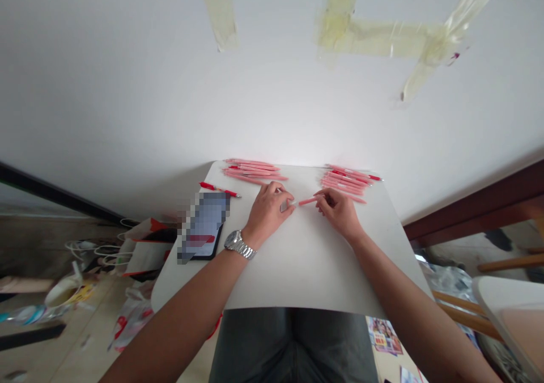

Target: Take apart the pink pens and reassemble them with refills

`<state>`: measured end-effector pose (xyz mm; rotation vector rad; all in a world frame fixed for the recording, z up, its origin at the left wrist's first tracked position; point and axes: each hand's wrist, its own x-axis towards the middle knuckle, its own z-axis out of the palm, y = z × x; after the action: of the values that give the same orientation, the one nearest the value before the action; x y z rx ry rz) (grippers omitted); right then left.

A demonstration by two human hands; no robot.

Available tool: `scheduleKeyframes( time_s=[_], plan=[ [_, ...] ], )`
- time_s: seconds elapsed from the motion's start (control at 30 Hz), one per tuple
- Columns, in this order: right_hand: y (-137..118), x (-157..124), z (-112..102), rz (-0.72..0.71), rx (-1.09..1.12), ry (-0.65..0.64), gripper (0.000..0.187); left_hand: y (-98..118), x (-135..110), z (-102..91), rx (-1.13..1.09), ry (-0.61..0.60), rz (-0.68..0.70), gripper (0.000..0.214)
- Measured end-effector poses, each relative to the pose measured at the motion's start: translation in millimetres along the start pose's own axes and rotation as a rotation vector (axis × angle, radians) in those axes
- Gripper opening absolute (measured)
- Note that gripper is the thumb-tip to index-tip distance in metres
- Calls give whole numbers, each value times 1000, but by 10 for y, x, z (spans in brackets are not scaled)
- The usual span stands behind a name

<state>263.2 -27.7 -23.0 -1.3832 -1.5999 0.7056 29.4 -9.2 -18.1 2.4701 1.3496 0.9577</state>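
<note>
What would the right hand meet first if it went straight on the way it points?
Most likely the left hand: the right hand points leftward, and the pink pen it holds aims at the small grey piece pinched there.

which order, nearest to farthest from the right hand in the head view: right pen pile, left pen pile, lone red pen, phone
From the right hand, pinching a pink pen with the left hand:
1. right pen pile, just beyond it
2. left pen pile, far side, left
3. lone red pen and phone, both at the left edge, too close to call
</note>
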Motion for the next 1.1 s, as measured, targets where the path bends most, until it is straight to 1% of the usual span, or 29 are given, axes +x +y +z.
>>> scheduleKeyframes(
  time_s=[0.23,0.47,0.63,0.9,1.1],
  plan=[
    [30,-6,28,18,29,-47,34,26,-7,-5,-2,-16,-2,6],
    [3,-21,43,23,34,-73,35,38,-2,-20,-15,-25,-13,7],
    [-28,-25,39,21,27,-63,34,30,2,-15,-15,-21,-24,10],
    [-19,-9,34,15,43,-34,38,40,2,1,6,0,-20,19],
    [1,-3,34,17,48,-26,36,53,5,15,17,-4,-9,15]
  ],
)
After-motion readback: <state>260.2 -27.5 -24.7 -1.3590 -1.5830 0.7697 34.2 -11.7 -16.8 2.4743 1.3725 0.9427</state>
